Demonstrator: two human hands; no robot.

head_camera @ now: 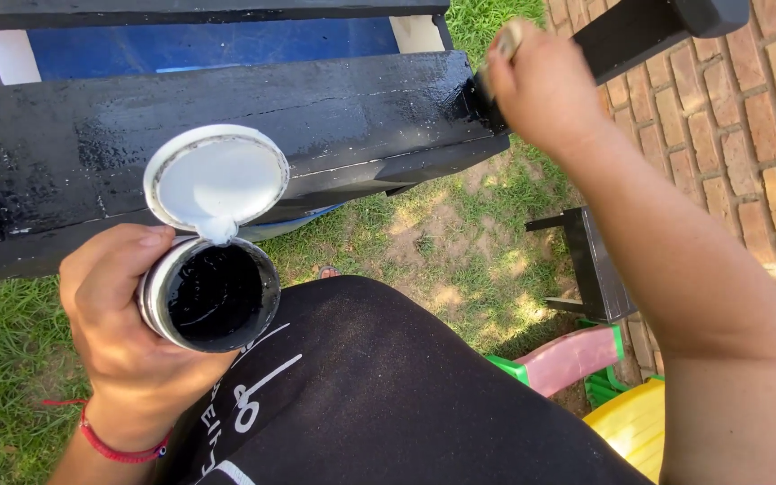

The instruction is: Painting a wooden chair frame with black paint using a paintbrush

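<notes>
Head view looks down at a person painting a wooden bench (226,126) black. The left hand (114,314), at seven o'clock, is wrapped tight around a small tin of black paint (213,296) with its white lid (217,180) flipped up. The right hand (541,85), at one o'clock, is closed on a brush (500,54) that touches the bench's wet end. To do this well, I think the tin should stay level so nothing spills, and the brush should move slowly along the wood and cover the edge.
</notes>
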